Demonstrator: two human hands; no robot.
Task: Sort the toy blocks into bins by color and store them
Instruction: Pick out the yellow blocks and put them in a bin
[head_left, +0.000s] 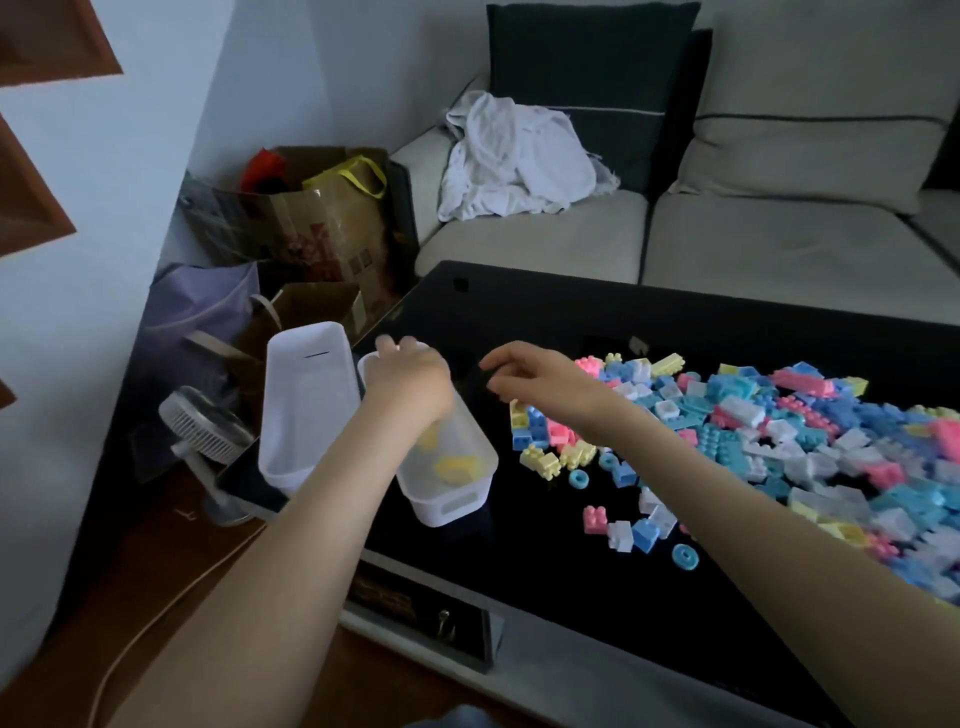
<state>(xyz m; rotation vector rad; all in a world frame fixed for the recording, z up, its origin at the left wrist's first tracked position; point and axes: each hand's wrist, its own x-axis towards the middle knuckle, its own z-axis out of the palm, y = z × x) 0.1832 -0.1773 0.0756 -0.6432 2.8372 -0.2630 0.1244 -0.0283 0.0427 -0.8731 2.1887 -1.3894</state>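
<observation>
A wide heap of pastel toy blocks (779, 426), pink, blue, yellow and white, covers the right part of the black table (545, 571). Two white bins stand at the table's left end. The nearer bin (457, 499) holds a few yellow blocks (454, 462). The farther bin (306, 389) looks empty. My left hand (410, 379) hovers over the nearer bin's far end, fingers pointing down; whether it holds a block is hidden. My right hand (540, 384) hangs above the table between the bins and the heap, fingers loosely curled, holding nothing visible.
A grey sofa (727, 228) with a white cloth (514, 156) stands behind the table. Paper and cardboard bags (311, 223) crowd the floor at the left. A small white fan (202, 431) stands beside the table's left edge, its cord trailing over the floor.
</observation>
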